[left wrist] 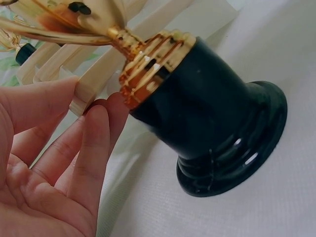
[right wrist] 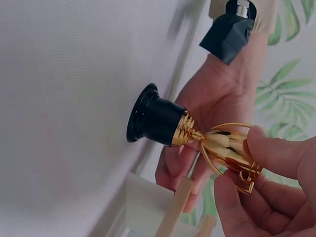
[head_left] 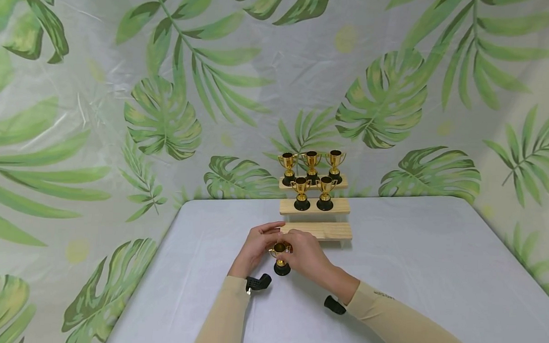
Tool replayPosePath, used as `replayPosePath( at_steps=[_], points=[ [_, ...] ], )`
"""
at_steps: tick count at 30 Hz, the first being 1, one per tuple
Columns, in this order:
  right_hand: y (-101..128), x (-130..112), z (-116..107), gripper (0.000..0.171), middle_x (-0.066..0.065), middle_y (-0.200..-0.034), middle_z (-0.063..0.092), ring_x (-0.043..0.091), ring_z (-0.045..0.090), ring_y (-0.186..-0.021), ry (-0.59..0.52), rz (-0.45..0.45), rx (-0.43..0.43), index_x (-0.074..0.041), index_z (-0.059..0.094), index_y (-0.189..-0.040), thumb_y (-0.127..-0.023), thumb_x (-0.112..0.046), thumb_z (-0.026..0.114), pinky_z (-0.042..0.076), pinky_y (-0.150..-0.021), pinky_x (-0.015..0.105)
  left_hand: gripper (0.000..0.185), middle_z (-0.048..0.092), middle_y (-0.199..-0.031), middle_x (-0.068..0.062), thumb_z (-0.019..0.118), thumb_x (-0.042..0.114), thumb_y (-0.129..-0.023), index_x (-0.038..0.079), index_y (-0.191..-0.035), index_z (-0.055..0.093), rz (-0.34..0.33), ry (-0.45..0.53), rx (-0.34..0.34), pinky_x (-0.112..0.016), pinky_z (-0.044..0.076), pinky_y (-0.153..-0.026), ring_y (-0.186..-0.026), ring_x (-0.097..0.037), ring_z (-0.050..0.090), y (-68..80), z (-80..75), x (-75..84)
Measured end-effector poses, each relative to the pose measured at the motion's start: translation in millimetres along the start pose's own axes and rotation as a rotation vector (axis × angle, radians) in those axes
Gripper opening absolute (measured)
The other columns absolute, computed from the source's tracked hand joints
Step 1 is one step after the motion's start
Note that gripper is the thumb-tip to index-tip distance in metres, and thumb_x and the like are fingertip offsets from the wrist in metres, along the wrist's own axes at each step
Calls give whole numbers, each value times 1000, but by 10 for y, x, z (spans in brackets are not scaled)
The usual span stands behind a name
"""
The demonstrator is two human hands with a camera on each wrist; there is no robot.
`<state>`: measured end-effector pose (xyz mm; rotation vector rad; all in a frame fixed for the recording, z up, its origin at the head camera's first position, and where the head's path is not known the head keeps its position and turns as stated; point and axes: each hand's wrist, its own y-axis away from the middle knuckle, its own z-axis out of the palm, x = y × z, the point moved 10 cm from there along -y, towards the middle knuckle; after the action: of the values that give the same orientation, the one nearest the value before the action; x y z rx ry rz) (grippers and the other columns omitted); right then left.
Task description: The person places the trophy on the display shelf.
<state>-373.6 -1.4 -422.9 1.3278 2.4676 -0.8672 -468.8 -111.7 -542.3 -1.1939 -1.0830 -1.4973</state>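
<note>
A small gold trophy cup (head_left: pixel 280 262) with a black base is upright just in front of a tiered wooden display stand (head_left: pixel 318 230). My right hand (head_left: pixel 303 253) pinches the cup near its rim and handle, as the right wrist view shows. The base (right wrist: pixel 160 118) appears a little off the white cloth. My left hand (head_left: pixel 255 244) is at the left end of the lowest board (left wrist: pixel 91 86), thumb and fingertips pinching its corner. In the left wrist view the cup's black base (left wrist: pixel 197 94) covers part of the board and fingers.
Several matching trophies stand on the upper tiers: a pair on the middle board (head_left: pixel 291 206), three on the top board (head_left: pixel 342 184). A white cloth (head_left: pixel 426 257) covers the table. Leaf-patterned sheeting (head_left: pixel 305 66) hangs behind and at the sides.
</note>
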Motion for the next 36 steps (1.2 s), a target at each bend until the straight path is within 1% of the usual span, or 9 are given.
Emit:
replayPosePath(
  at_steps=[5, 11, 17, 24, 31, 36],
  points=[
    [4, 4, -3, 26, -5, -73, 55, 8, 46, -63, -7, -1, 8, -17, 76, -97, -76, -18, 90, 40, -55, 27, 38, 70, -117, -14, 75, 8, -87, 11, -125, 72, 3, 2, 0, -31, 55, -86, -102, -20, 68, 6, 8, 11],
    [23, -15, -18, 24, -1, -74, 58, 9, 46, -62, -14, -18, 17, -15, 75, -93, -75, -16, 91, 40, -54, 26, 37, 70, -116, -12, 76, 9, -87, 13, -124, 73, -13, -5, 11, -30, 55, -85, -101, -20, 68, -1, -3, -5],
    [34, -20, -29, 24, 1, -76, 61, 8, 47, -63, -8, -15, 11, -15, 75, -93, -75, -17, 91, 41, -54, 25, 37, 70, -116, -12, 78, 11, -87, 12, -124, 73, -12, -5, 15, -29, 55, -83, -99, -19, 68, -5, -24, -26],
    [46, -21, -50, 24, 0, -76, 62, 7, 48, -64, -14, -8, 2, -15, 76, -94, -75, -17, 91, 43, -56, 25, 38, 70, -115, -12, 79, 12, -87, 11, -125, 72, -6, 2, 7, -30, 56, -84, -98, -19, 68, 0, -10, -23],
    [56, -41, -109, 23, -5, -74, 58, 6, 49, -64, -16, -13, 12, -15, 76, -93, -75, -16, 91, 43, -55, 24, 36, 70, -115, -13, 76, 9, -90, 9, -125, 72, 1, 17, 2, -31, 56, -86, -97, -19, 70, 10, 3, 2],
    [69, -53, -138, 24, -4, -76, 60, 6, 48, -64, -12, -27, 15, -15, 76, -95, -76, -18, 90, 43, -56, 24, 35, 70, -114, -13, 75, 10, -90, 9, -126, 72, 0, 12, -2, -31, 56, -86, -97, -20, 70, 11, 2, -2]
  ],
)
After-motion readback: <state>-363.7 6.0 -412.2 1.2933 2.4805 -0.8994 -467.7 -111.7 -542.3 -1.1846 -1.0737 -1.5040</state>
